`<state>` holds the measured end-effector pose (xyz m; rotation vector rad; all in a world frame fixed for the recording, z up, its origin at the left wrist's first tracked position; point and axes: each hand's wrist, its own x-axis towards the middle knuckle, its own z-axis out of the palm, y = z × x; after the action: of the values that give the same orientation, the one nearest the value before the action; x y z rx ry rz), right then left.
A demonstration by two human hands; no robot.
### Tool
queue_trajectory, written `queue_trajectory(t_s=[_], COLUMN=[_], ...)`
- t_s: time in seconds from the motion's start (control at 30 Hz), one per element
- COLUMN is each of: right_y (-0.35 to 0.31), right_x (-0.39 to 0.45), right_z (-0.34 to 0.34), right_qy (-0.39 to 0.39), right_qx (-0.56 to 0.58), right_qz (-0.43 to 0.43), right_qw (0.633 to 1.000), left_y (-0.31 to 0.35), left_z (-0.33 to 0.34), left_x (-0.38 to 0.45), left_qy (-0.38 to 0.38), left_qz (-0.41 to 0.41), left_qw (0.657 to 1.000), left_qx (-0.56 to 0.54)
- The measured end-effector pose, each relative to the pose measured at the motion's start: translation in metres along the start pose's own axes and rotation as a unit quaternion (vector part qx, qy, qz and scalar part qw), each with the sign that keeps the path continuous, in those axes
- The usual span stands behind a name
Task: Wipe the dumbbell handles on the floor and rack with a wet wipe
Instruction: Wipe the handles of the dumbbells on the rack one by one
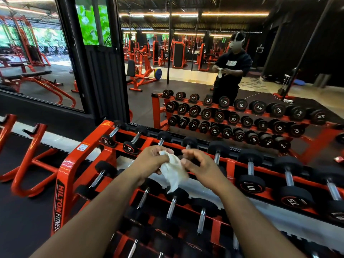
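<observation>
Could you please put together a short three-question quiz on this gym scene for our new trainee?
1. True or false: the wet wipe is pressed on a dumbbell handle.
2. Which hand grips the wipe? A) left hand B) right hand C) neither
3. Fill in: the front dumbbell just right of the hands, on the orange rack, is marked ___.

Key
1. False: it is held in the air above the rack.
2. A; the right hand's fingers are at the wipe's edge, and whether they pinch it cannot be told.
3. 5
</observation>
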<state>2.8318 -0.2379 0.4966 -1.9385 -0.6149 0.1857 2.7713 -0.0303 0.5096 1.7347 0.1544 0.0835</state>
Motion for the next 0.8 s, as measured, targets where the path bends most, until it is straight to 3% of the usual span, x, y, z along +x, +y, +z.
queue_trajectory(t_s=[0.07, 0.3, 0.4, 0.5, 0.6, 0.8], right_y=[-0.003, -0.007, -0.005, -0.006, -0.004, -0.003], right_x=[-0.002, -0.007, -0.002, 0.003, 0.008, 0.010], right_z=[0.006, 0.017, 0.025, 0.025, 0.018, 0.007], right_qy=[-0.042, -0.062, -0.005, 0.046, 0.087, 0.054], right_qx=[0.035, 0.112, 0.113, 0.194, 0.205, 0.129], right_qz=[-0.018, -0.037, -0.030, 0.018, 0.044, 0.064], right_qw=[0.998, 0.991, 0.993, 0.980, 0.974, 0.988], left_y=[0.001, 0.003, 0.003, -0.003, -0.019, -0.029], left_z=[0.000, 0.000, 0.000, -0.001, 0.001, 0.011], left_x=[0.004, 0.012, 0.012, 0.006, -0.001, 0.003], left_qy=[0.003, 0.027, 0.003, -0.024, -0.056, -0.002], left_qz=[0.004, 0.008, 0.007, 0.000, -0.021, -0.019], left_qw=[1.000, 0.998, 0.995, 0.981, 0.978, 0.979], left_qx=[-0.008, -0.053, -0.102, -0.191, -0.200, -0.201])
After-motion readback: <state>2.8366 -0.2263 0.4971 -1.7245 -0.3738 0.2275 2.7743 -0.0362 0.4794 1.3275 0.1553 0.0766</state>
